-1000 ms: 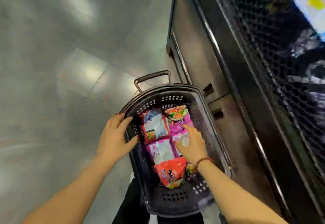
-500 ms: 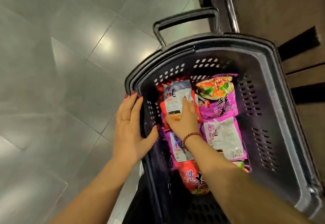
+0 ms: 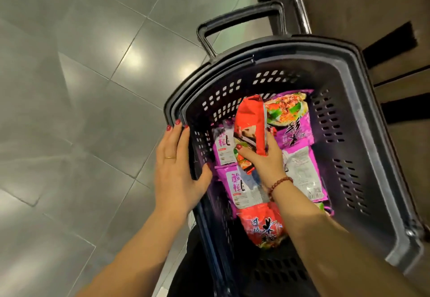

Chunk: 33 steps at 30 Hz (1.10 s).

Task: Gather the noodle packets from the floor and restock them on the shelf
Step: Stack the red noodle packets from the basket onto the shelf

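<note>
A dark plastic shopping basket (image 3: 356, 91) stands on the floor with several noodle packets lying in it. My right hand (image 3: 263, 159) grips a red noodle packet (image 3: 251, 122) and holds it tilted up on end above the others. Purple packets lie to its left (image 3: 222, 147), below my hand (image 3: 235, 187) and at the right (image 3: 300, 171). One purple packet with a noodle picture (image 3: 288, 119) lies at the far end. Another red packet (image 3: 263, 226) lies near me. My left hand (image 3: 176, 171) grips the basket's left rim, thumb inside.
The basket's pull handle (image 3: 239, 19) sticks out at its far end over the grey tiled floor (image 3: 81, 87). A brown shelf base (image 3: 372, 5) with dark slots runs along the right, close to the basket.
My right hand has closed on the red packet and lifted it up on end from the pile. My left hand stays on the rim. The camera has moved closer to the basket.
</note>
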### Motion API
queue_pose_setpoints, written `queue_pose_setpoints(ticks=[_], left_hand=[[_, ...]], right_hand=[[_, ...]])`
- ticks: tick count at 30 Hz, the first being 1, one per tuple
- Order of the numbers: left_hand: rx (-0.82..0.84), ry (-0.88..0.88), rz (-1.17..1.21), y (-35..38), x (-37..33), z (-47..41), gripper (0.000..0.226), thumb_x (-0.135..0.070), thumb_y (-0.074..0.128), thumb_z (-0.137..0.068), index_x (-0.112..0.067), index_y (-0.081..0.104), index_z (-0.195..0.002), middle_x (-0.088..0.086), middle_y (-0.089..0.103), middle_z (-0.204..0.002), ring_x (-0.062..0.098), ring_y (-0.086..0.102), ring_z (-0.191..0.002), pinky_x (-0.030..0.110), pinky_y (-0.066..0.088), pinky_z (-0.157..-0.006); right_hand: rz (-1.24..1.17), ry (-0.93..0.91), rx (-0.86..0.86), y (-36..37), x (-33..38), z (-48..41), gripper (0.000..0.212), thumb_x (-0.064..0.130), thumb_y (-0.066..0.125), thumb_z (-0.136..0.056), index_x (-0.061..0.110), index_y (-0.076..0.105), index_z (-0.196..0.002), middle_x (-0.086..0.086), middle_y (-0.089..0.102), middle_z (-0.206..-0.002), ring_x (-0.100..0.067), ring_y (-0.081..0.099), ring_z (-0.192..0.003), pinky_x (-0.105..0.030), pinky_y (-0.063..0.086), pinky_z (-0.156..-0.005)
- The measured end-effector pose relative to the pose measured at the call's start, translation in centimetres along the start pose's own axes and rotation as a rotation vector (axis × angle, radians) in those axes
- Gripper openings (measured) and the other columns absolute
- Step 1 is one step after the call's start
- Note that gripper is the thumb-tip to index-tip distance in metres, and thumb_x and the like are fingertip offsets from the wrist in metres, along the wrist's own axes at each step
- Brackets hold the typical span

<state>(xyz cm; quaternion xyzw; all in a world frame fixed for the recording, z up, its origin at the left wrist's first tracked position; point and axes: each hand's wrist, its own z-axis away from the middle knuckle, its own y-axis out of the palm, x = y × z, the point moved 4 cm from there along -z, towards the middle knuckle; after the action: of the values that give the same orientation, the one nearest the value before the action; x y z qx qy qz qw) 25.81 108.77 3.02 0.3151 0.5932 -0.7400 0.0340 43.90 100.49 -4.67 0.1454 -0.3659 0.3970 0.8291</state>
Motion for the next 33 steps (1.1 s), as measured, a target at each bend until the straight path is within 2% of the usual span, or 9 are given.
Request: queue_pose_setpoints(ticks=[5, 7, 10, 13, 17, 20, 27, 31, 33], left_hand=[[0.093, 0.023, 0.031, -2.0, -2.6, -0.1, 0.075, -0.028, 0.08, -0.079, -0.007, 0.045, -0.142, 0.008, 0.039, -0.151, 0.024, 0.032, -0.14, 0.036, 0.023, -0.117], [0.2, -0.026, 0.26, -2.6, -4.0, 0.0, 0.072, -0.031, 0.079, -0.081, -0.019, 0.044, -0.143, -0.004, 0.036, -0.151, 0.009, 0.032, -0.139, 0.022, 0.022, -0.114], [0.433, -0.239, 0.709, -2.6, -6.2, 0.2, 0.072, -0.029, 0.076, -0.081, -0.041, 0.034, -0.139, -0.02, 0.041, -0.14, -0.008, 0.045, -0.124, 0.03, 0.037, -0.112], [0.668, -0.41, 1.021, -2.0, -7.6, 0.4, 0.085, -0.019, 0.073, -0.073, -0.051, 0.03, -0.139, -0.012, 0.051, -0.134, 0.003, 0.062, -0.111, 0.036, 0.055, -0.093], [0.676, -0.43, 1.029, -0.8, -7.0, 0.2, 0.093, -0.017, 0.083, -0.067, -0.05, 0.036, -0.14, -0.004, 0.059, -0.132, 0.018, 0.066, -0.111, 0.041, 0.057, -0.087], [0.574, -0.39, 0.93, -0.4, -5.7, -0.3, 0.101, -0.017, 0.092, -0.059, -0.042, 0.04, -0.141, -0.004, 0.061, -0.129, 0.014, 0.066, -0.109, 0.037, 0.058, -0.086], [0.537, -0.296, 0.813, -0.7, -3.8, -0.8, 0.103, -0.015, 0.089, -0.061, -0.045, 0.035, -0.144, -0.016, 0.057, -0.131, 0.005, 0.063, -0.112, 0.026, 0.056, -0.086], [0.554, -0.269, 0.796, -0.5, -3.7, -0.8, 0.1, -0.013, 0.087, -0.066, -0.044, 0.034, -0.144, -0.024, 0.059, -0.124, 0.003, 0.063, -0.11, 0.022, 0.056, -0.081], [0.532, -0.265, 0.808, -0.6, -3.7, -0.9, 0.094, -0.012, 0.079, -0.067, -0.045, 0.035, -0.143, -0.028, 0.061, -0.118, 0.003, 0.063, -0.109, 0.022, 0.056, -0.079]], right_hand=[[-0.484, 0.23, 0.079, -2.5, 2.8, 6.3, 0.06, 0.009, 0.072, -0.071, 0.014, 0.055, -0.128, -0.011, 0.069, -0.115, -0.028, 0.067, -0.101, -0.035, 0.059, -0.074], [-0.564, 0.262, 0.114, -3.5, 3.4, 8.3, 0.065, 0.015, 0.073, -0.067, 0.019, 0.054, -0.129, -0.011, 0.067, -0.12, -0.027, 0.065, -0.106, -0.035, 0.058, -0.08], [-0.693, 0.301, 0.183, -4.2, 3.4, 10.6, 0.078, 0.021, 0.093, -0.05, 0.02, 0.06, -0.12, -0.013, 0.067, -0.119, -0.027, 0.066, -0.106, -0.041, 0.054, -0.092], [-0.759, 0.342, 0.273, -3.9, 3.0, 12.0, 0.094, 0.026, 0.098, -0.04, 0.008, 0.058, -0.124, -0.021, 0.064, -0.121, -0.032, 0.065, -0.106, -0.047, 0.051, -0.095], [-0.574, 0.3, 0.286, -3.7, 2.6, 12.3, 0.039, 0.021, 0.072, -0.074, 0.011, 0.062, -0.11, -0.008, 0.073, -0.101, -0.019, 0.07, -0.091, -0.034, 0.055, -0.084], [-0.483, 0.208, 0.078, -5.1, 0.9, 10.7, 0.025, 0.01, 0.064, -0.087, 0.012, 0.062, -0.111, -0.009, 0.069, -0.108, -0.017, 0.066, -0.098, -0.031, 0.053, -0.091], [0.145, 0.159, -0.447, -10.7, -8.1, 9.7, 0.049, 0.002, 0.079, -0.072, 0.016, 0.062, -0.116, 0.003, 0.053, -0.109, -0.011, 0.054, -0.092, -0.007, 0.042, -0.07], [0.241, 0.27, -0.292, -11.6, -10.8, 9.1, 0.074, 0.007, 0.085, -0.067, 0.02, 0.052, -0.132, 0.003, 0.043, -0.123, -0.012, 0.047, -0.111, -0.017, 0.043, -0.085], [0.329, 0.366, -0.137, -11.1, -12.2, 8.7, 0.057, 0.013, 0.085, -0.068, 0.024, 0.057, -0.117, 0.003, 0.05, -0.119, -0.015, 0.051, -0.111, -0.016, 0.046, -0.075]])
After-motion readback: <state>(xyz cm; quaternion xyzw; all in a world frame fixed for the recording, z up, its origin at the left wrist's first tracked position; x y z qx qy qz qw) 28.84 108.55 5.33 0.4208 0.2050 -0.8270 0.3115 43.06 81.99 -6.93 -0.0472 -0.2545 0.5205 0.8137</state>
